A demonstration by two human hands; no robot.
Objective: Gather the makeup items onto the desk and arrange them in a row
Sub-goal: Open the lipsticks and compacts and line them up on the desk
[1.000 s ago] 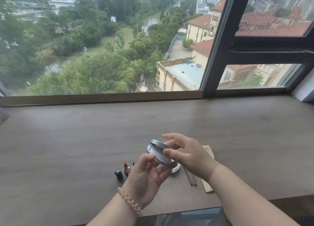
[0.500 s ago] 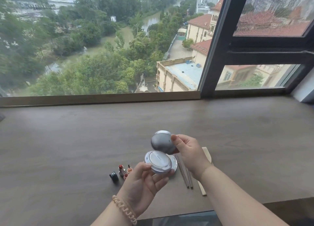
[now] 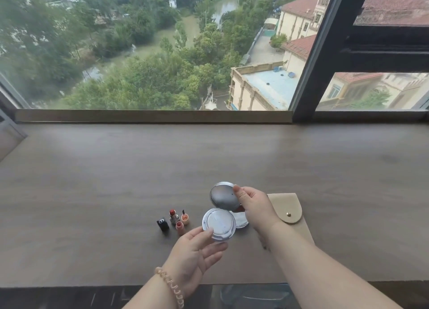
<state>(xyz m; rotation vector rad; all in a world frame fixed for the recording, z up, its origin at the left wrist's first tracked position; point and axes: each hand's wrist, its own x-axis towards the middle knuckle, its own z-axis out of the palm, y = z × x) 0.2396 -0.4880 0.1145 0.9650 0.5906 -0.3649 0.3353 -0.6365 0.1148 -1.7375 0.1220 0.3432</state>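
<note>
Your left hand (image 3: 193,250) holds the compact's base (image 3: 219,224) above the desk (image 3: 92,181), thumb on the near rim and fingers cupped beneath. Your right hand (image 3: 255,207) pinches the lid (image 3: 224,196) by its right edge, thumb on the face, other fingers hidden behind; the lid stands raised just beyond the base. Whether a hinge joins them, you can't tell. Taking the base as landmark: just left of it, on the desk, stand a black cap (image 3: 163,224), an open lipstick (image 3: 173,216) and two small orange pots (image 3: 182,222), bunched close, more cluster than row. Directly behind the base and partly hidden lies a white round piece (image 3: 241,220), perhaps a puff; unclear. Right of the base, past your right wrist, a beige pouch (image 3: 286,210) lies flat with its flap snapped. Progress, as a judgement: gathering looks mostly done, since several items already sit on the desk. Left to do: shut the compact, set it down beside the lipstick group, then space everything into one line. The cap likely belongs back on the lipstick first.
</note>
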